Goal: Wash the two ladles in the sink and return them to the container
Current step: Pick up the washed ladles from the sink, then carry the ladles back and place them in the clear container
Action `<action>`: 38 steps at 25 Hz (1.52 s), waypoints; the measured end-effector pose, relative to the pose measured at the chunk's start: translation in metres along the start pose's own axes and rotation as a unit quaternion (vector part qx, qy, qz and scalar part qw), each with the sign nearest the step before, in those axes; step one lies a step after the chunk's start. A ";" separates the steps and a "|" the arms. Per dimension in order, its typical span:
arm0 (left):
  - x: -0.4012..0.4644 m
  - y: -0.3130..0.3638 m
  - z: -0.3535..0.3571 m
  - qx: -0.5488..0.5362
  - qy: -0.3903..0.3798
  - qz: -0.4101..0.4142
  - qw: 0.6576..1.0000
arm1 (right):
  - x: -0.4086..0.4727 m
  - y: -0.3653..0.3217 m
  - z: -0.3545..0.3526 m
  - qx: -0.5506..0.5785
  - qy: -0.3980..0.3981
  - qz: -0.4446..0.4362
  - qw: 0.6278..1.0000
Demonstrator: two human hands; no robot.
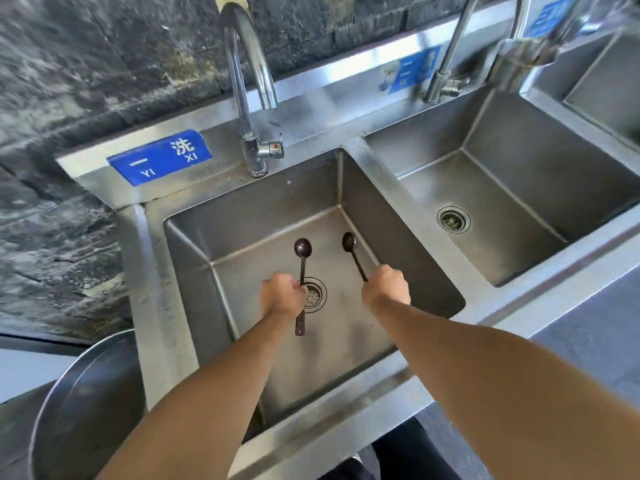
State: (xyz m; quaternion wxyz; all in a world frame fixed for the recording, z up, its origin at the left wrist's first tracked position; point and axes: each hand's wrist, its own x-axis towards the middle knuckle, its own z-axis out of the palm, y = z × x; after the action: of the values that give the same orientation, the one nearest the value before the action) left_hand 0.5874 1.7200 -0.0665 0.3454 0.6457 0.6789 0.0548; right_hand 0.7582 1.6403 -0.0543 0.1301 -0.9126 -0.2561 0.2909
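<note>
My left hand (282, 295) grips the handle of a dark ladle (302, 252); its bowl points away from me and its handle end sticks out below my fist. My right hand (386, 285) grips a second dark ladle (350, 244), whose bowl tilts up and to the left. Both ladles hang over the left steel sink basin (194, 237), above its round drain (314, 294). No water runs from the curved faucet (249, 81) behind the basin. A large round steel container (86, 393) stands at the lower left, beside the sink.
A second basin (519, 188) with its own drain and faucet (450, 64) lies to the right, and a third begins at the far right. A blue sign (159, 157) sits on the back ledge. A dark stone wall rises behind.
</note>
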 end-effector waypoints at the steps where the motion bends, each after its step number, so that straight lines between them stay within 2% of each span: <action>1: -0.007 0.005 -0.001 -0.022 -0.003 0.002 1.000 | -0.007 0.004 -0.003 0.013 0.001 0.007 1.000; 6: -0.052 0.048 0.012 -0.160 -0.049 0.006 0.986 | -0.036 0.039 -0.034 0.126 0.010 0.079 0.989; 8: -0.070 0.070 0.018 -0.177 -0.061 0.018 0.982 | -0.043 0.054 -0.048 0.177 0.021 0.116 0.977; 13: -0.129 0.129 0.047 -0.199 -0.106 0.071 0.972 | -0.060 0.113 -0.100 0.277 0.033 0.143 0.950; 16: -0.177 0.163 0.076 -0.183 -0.149 0.108 0.966 | -0.075 0.167 -0.133 0.342 0.071 0.156 0.924; 18: -0.204 0.178 0.096 -0.156 -0.150 0.138 0.966 | -0.089 0.202 -0.148 0.390 0.088 0.159 0.903; 21: -0.268 0.195 0.137 -0.125 -0.180 0.168 0.961 | -0.117 0.279 -0.169 0.428 0.112 0.182 0.878; 28: -0.423 0.222 0.226 -0.069 -0.293 0.239 0.923 | -0.201 0.451 -0.193 0.476 0.167 0.250 0.827; 34: -0.555 0.236 0.308 -0.013 -0.411 0.307 0.859 | -0.291 0.572 -0.210 0.512 0.263 0.335 0.746; 38: -0.640 0.242 0.352 0.043 -0.491 0.349 0.797 | -0.358 0.636 -0.216 0.561 0.344 0.384 0.648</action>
State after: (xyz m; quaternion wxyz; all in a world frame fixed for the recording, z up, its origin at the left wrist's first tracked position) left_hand 0.9338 1.0424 0.0485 0.5616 0.7932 0.1486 -0.1826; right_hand 0.8860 0.8956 0.0382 0.5725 -0.7169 0.3919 0.0684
